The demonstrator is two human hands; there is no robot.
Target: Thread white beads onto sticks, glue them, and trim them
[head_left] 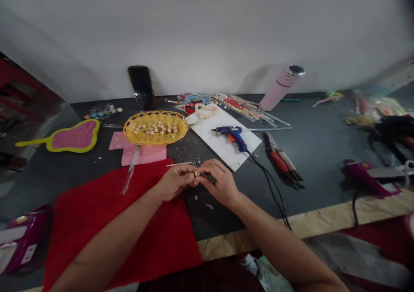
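Observation:
My left hand (174,181) pinches a small pale flower-like piece (197,174) between thumb and fingertips. My right hand (223,183) meets it there, closed around a small tool with a dark handle (211,178); its working end is hidden by my fingers. Just beyond my left fingers lies a thin wooden stick (179,164), with pale crumbs scattered around it. A yellow woven basket (155,140) farther off holds several similar pale pieces. Under my left forearm is a red cloth (129,223).
A blue glue gun (231,132) lies on a white board (210,139), its cord running toward the table's front edge. Pliers-like cutters (281,158) rest right of it. A pink flask (281,87) and a phone (141,87) lean on the wall. A pink-and-yellow paddle (76,136) lies left.

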